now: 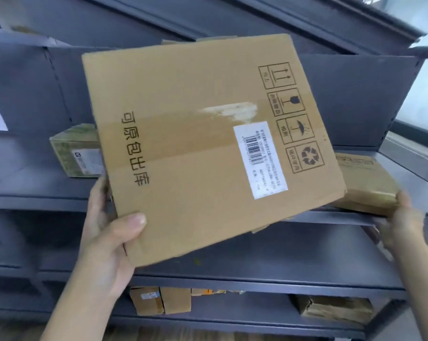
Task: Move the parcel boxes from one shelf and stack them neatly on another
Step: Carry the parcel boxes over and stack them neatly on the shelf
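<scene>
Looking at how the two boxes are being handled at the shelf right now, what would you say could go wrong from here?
1. The left hand grips the large flat box alone at one corner, tilted; it could twist free or slip.
2. The right hand holds the smaller taped parcel at the shelf edge; it might tip off.
3. The big box hides much of the shelf, so it may knock the greenish parcel behind it.

Large cardboard box (208, 143) printed 可原包出库, handling pictograms, recycling sign, white barcode label (259, 159) unreadable
</scene>
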